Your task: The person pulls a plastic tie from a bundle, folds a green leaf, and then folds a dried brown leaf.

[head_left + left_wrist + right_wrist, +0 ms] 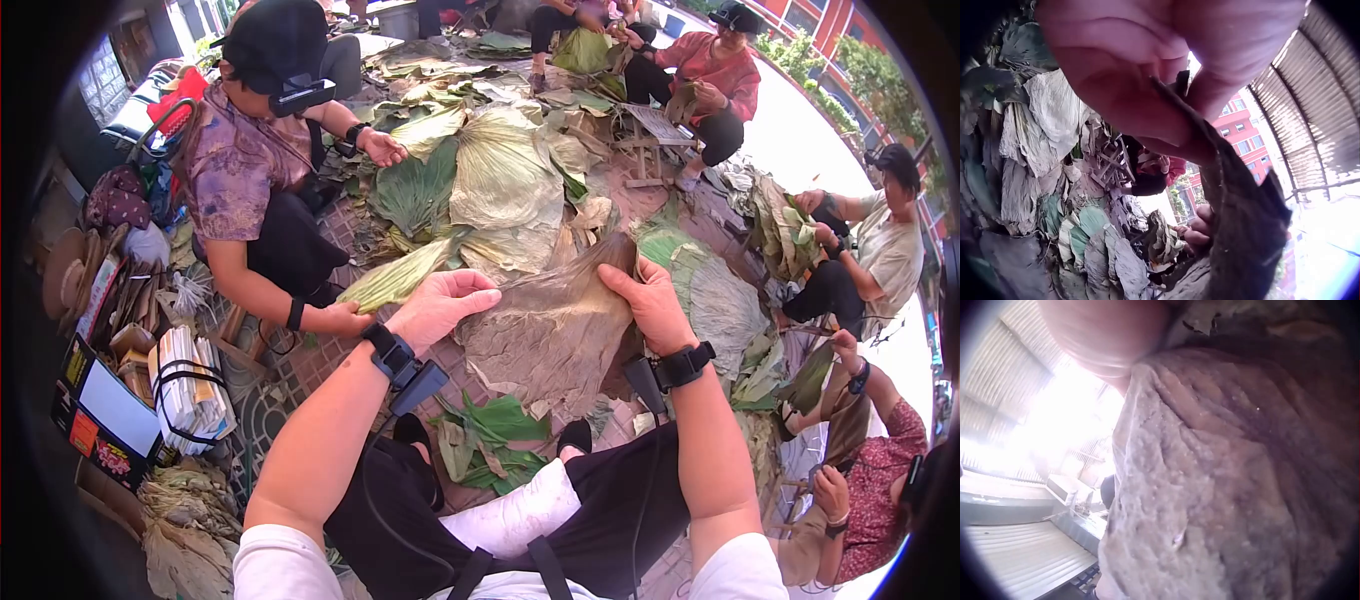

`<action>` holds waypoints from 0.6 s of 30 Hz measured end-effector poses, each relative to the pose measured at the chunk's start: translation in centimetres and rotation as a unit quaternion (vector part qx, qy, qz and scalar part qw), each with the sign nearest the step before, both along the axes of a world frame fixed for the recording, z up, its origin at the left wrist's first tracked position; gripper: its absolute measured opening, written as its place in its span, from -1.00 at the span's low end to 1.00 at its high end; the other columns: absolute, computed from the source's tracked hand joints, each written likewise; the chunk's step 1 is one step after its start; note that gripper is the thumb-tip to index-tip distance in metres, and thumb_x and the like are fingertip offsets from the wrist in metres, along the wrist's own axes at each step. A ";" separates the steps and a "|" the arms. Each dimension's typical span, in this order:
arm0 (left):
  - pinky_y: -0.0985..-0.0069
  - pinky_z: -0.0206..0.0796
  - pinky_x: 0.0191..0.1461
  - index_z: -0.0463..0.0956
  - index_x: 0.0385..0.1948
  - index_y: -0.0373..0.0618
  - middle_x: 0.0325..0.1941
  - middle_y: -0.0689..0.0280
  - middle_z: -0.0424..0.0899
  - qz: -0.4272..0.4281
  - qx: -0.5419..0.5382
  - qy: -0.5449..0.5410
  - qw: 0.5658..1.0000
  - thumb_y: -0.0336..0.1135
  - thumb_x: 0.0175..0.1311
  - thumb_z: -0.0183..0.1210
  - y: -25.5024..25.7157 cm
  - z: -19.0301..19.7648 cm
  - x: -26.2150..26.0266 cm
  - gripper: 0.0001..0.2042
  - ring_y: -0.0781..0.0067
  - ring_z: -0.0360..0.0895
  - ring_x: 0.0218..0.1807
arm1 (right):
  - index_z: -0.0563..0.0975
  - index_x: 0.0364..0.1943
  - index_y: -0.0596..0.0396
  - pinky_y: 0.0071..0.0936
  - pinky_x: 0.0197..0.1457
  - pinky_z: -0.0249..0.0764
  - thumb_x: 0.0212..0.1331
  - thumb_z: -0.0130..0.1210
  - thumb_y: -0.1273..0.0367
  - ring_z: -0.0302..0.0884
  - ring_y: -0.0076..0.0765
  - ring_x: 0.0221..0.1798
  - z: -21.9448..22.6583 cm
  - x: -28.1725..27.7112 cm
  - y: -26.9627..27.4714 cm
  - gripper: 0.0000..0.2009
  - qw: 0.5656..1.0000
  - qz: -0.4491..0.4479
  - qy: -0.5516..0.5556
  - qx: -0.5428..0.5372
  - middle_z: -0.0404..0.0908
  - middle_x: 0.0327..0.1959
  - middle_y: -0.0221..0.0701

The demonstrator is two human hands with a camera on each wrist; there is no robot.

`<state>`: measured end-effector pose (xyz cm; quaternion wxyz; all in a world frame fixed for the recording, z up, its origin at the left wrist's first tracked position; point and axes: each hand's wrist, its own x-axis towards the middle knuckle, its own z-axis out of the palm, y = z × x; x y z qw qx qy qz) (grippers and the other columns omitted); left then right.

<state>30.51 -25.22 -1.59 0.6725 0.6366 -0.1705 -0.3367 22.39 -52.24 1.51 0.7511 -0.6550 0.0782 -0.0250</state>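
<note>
A large brown dried lotus leaf (550,335), wrinkled and thin, hangs spread between my two hands. My left hand (445,308) pinches its left edge between thumb and fingers; in the left wrist view the curled leaf edge (1235,206) passes between them. On the other side, my right hand (650,305) grips the upper right edge, thumb in front and fingers behind the leaf. The wrinkled leaf surface (1191,481) fills much of the right wrist view. Beyond it lies a heap of pale green and tan leaves (505,185). Green leaf pieces (495,440) lie between my feet.
At left, a person (250,160) in a patterned shirt holds a folded yellow-green leaf (400,280) close to my left hand. Several others sit around the heap, handling leaves. Strapped bundled sheets (190,385) and a printed carton (110,410) stand at my left.
</note>
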 end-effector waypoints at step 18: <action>0.69 0.37 -0.19 0.55 -0.15 -0.26 -0.29 0.39 0.62 0.038 -0.016 -0.070 0.997 -0.40 0.16 0.24 -3.3 1.1 -1.8 -0.76 0.70 0.50 -0.30 | 0.58 -0.21 0.13 -0.67 -0.23 0.41 0.12 0.21 0.36 0.44 -0.74 -0.32 0.6 -0.6 2.7 -0.80 0.993 0.108 0.023 -0.030 0.59 -0.33 -0.57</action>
